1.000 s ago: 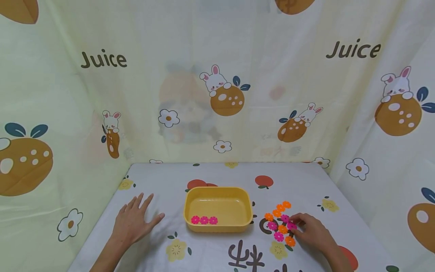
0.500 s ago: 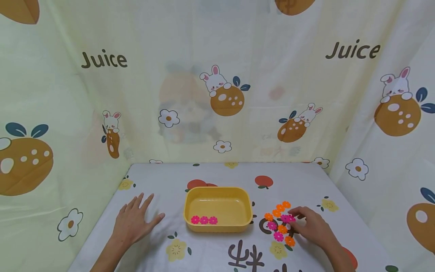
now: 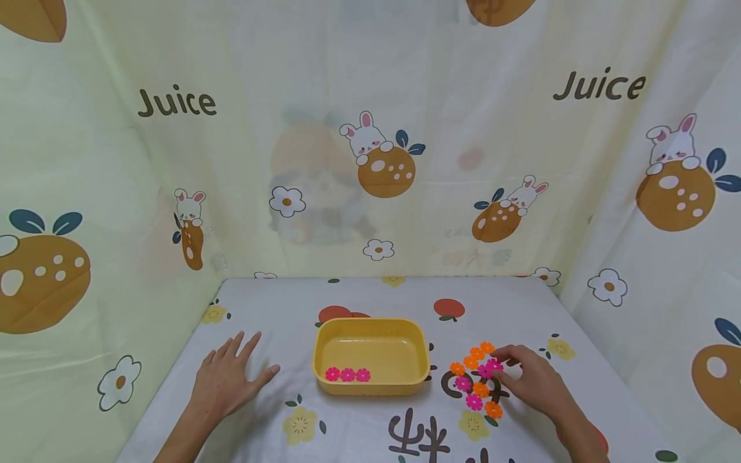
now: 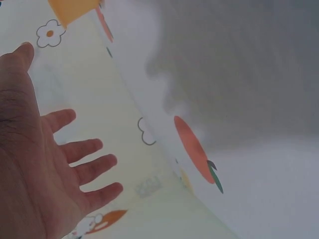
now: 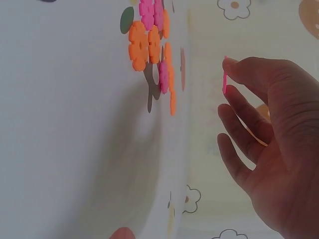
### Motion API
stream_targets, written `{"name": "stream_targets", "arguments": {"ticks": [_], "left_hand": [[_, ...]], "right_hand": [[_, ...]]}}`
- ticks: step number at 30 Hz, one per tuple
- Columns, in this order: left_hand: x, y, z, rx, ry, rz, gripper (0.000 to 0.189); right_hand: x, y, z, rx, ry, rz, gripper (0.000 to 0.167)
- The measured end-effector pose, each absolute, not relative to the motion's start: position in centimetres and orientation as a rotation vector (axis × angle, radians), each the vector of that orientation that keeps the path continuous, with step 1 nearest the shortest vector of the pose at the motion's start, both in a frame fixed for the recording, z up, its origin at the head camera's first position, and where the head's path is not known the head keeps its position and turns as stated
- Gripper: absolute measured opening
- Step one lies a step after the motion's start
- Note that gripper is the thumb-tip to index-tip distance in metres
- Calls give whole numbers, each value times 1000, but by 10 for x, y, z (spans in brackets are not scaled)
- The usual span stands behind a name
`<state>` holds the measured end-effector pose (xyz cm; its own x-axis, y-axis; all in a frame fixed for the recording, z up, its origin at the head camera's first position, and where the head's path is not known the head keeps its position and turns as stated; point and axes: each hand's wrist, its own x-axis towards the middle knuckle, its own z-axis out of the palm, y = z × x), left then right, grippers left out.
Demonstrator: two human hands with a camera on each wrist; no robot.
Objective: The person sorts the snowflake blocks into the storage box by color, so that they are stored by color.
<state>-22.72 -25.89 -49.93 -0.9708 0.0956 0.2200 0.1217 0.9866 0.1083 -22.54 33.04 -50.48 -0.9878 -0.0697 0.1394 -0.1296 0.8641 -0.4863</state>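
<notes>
My right hand (image 3: pixel 534 379) pinches a pink flower-shaped disc (image 5: pixel 225 75) between thumb and index finger, its thin edge showing in the right wrist view. The other fingers are loosely bent. In the head view the held disc overlaps another pink disc lying below it. Around that spot lie several orange flower-shaped discs (image 3: pixel 481 390) and more pink discs (image 3: pixel 474 402). To the left, a yellow rectangular tray (image 3: pixel 370 390) has three pink discs (image 3: pixel 347 374) in a row along its near side. My left hand (image 3: pixel 227 376) is spread beside the tray, holding nothing, with a shadow beneath it.
A white tablecloth (image 3: pixel 347 431) printed with fruit, flowers and dark characters covers the table. Cream curtains (image 3: pixel 243 161) with rabbit and orange prints hang at the back and both sides.
My right hand has risen slightly and drawn away from the loose discs with the pink disc in its fingertips. The left hand and the tray stay in place.
</notes>
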Motion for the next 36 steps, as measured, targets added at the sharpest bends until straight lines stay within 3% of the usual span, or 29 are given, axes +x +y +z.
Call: {"name": "stream_targets", "arguments": {"ticks": [13, 36], "left_hand": [[-228, -258, -500, -157, -2927, -176, 92], [-227, -257, -499, -143, -2958, -157, 97]], "right_hand": [[-228, 310, -492, 257, -2879, 763, 39], [-244, 211, -467, 655, -2710, 782, 30]]}}
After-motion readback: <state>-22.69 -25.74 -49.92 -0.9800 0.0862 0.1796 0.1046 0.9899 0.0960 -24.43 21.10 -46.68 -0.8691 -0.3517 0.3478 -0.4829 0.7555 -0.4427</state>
